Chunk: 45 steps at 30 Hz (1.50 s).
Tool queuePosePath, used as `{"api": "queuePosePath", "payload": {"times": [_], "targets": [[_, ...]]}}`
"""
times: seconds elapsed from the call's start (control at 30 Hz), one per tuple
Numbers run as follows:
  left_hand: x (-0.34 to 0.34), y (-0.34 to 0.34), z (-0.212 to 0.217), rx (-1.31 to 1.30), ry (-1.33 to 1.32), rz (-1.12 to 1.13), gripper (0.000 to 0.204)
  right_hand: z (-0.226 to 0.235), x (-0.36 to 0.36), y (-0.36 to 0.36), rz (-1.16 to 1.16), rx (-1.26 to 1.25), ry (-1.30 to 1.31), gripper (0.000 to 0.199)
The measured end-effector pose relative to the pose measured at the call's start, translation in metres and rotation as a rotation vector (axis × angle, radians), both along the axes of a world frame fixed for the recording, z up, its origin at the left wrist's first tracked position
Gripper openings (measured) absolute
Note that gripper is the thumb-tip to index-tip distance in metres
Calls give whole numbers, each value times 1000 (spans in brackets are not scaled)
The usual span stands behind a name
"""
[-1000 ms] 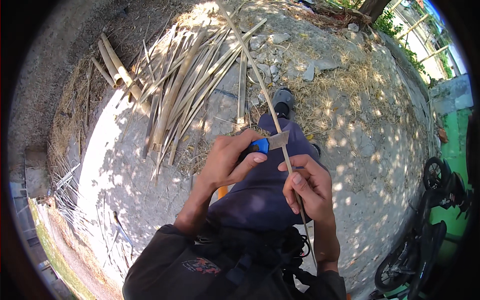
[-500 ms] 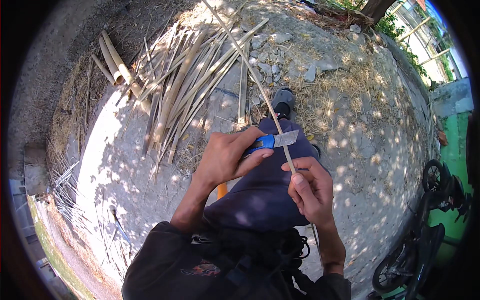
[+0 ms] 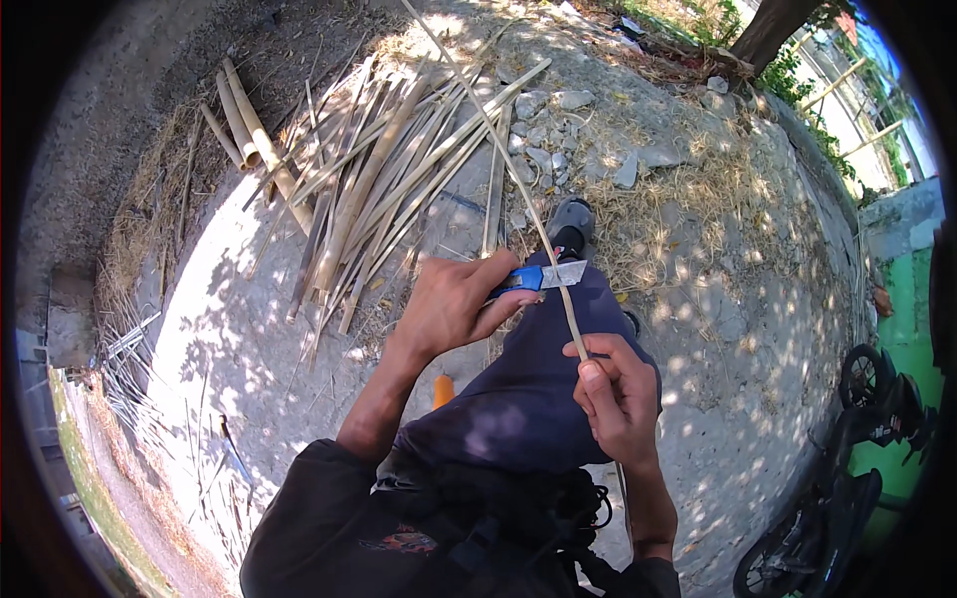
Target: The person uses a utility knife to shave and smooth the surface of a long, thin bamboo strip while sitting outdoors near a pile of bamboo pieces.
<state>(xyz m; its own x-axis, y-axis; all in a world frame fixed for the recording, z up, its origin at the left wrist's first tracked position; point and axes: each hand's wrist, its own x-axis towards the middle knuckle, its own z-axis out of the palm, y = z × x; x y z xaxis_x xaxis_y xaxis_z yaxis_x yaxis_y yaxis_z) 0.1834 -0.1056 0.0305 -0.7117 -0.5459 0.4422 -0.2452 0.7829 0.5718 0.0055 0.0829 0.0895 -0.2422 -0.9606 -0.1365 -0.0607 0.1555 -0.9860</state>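
My left hand (image 3: 449, 304) is wrapped round the blue handle of a utility knife (image 3: 564, 274), its broad blade pointing right. The blade lies across a long thin bamboo strip (image 3: 518, 179), touching or just over it. That strip runs from the far edge of the view down between the blade and my right hand (image 3: 620, 389). There the thumb and forefinger pinch it, with the other fingers curled in. Below the right hand its lower end passes beside my forearm. My thigh in dark trousers (image 3: 508, 399) is beneath both hands.
A heap of split bamboo strips (image 3: 389, 179) lies ahead to the left, by bamboo poles (image 3: 244, 115). Broken stones (image 3: 543, 140) and dry straw (image 3: 698, 199) cover ground beyond my foot. A motorcycle (image 3: 837, 478) stands at right; a long-handled blade (image 3: 234, 444) lies at left.
My left hand and the knife have shifted slightly left along with the strip. My right hand has come a little lower, still pinching it. The whole view has tilted slightly.
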Motion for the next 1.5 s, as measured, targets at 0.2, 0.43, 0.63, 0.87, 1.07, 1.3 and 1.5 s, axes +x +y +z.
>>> {"api": "queuePosePath", "payload": {"times": [0.2,0.43,0.63,0.87,1.07,1.3,1.5], "targets": [[23,-77,-15,126,115,368,32,1,5,15,38,9,7,19],[101,-170,-97,183,195,648,58,2,9,17,24,15,47,20],[50,-44,-74,1071,670,229,51,26,-18,13,55,71,91,21],[-20,37,-12,966,728,-140,37,37,-43,43,58,199,285,17],[-31,54,1,1034,740,-65,35,29,-18,65,-31,172,367,16],[-35,57,10,1129,858,-143,34,34,-4,59,-98,141,530,14],[-42,66,19,1123,823,-57,32,41,2,34,-218,74,566,12]]}}
